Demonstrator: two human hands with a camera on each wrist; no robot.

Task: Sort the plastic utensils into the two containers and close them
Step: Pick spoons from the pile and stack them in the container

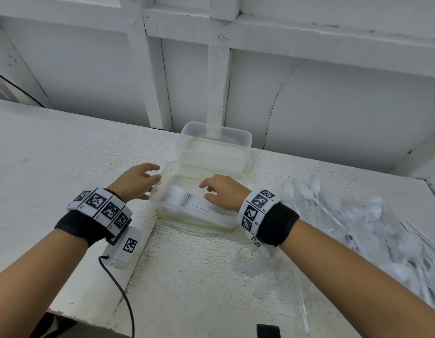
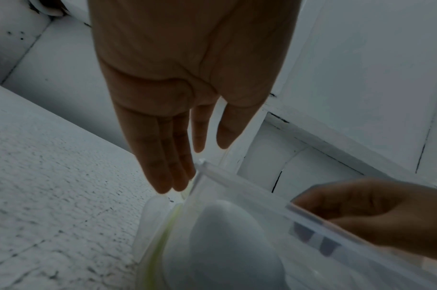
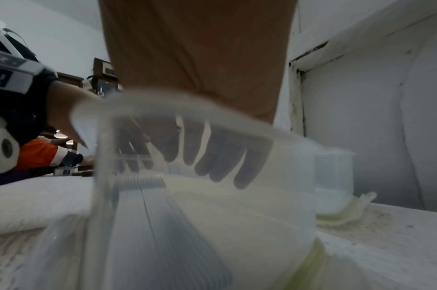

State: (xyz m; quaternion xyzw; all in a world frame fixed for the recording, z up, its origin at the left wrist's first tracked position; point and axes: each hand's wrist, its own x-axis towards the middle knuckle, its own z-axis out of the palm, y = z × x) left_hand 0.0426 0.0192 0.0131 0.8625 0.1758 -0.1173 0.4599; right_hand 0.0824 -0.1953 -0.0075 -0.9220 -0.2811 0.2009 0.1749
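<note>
Looks like mid-sort: relaxed right hand (image 1: pixel 222 191) settling stacked utensils (image 1: pixel 187 200) under its fingertips inside the near container (image 1: pixel 194 220), left hand (image 1: pixel 136 181) open beside it, lid probably next.

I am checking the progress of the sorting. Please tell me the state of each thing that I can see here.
Near container: open, holds a neat stack of utensils.
Far container: open; contents unclear.
Loose utensils: piled on the table, right side, unsorted.
Left hand: open, fingers at the near container's left edge.
Right hand: open, inside the near container, over the stack.
</note>
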